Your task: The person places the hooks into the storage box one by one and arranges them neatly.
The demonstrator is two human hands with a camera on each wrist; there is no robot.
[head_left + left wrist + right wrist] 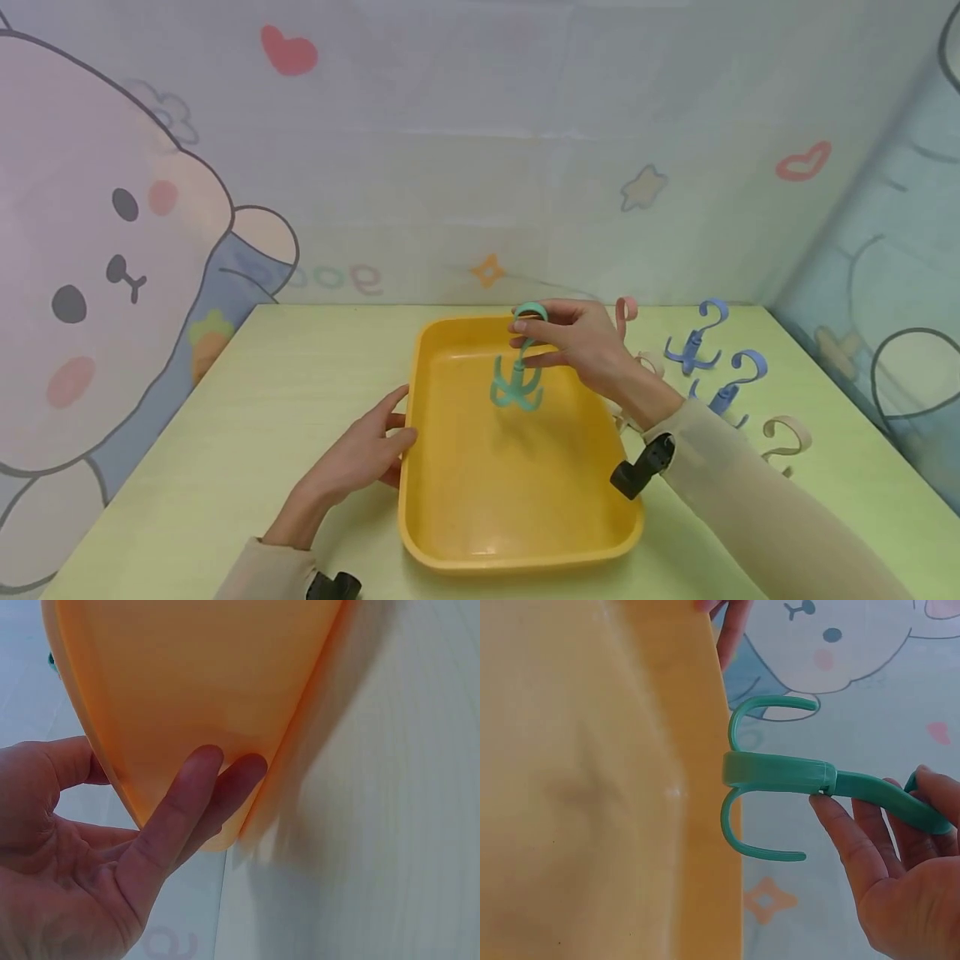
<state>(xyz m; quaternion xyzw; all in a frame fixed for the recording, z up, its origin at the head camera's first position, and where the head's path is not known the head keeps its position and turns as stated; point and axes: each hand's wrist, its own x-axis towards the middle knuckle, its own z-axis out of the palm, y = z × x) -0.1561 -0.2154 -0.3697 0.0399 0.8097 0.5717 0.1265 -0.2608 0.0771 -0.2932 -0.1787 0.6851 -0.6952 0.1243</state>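
A yellow tray point(517, 558) stands upright on the table. My left hand point(367, 446) holds its left side, with the thumb at the rim; in the left wrist view, two fingers point(169, 825) lie against the outer wall. Above the tray's far part, my right hand point(577, 337) pinches a green multi-prong hook hanger point(517, 387) by its curved top. Its prongs hang downward, apart from the tray floor. The right wrist view shows the green hanger point(780, 771) from the side, with a fingertip touching its stem.
Right of the tray stand two blue hook hangers point(692, 350), a pink hanger point(625, 312) and beige hangers point(787, 433), partly hidden by my right arm. A printed cloth point(450, 167) backs the table point(300, 375).
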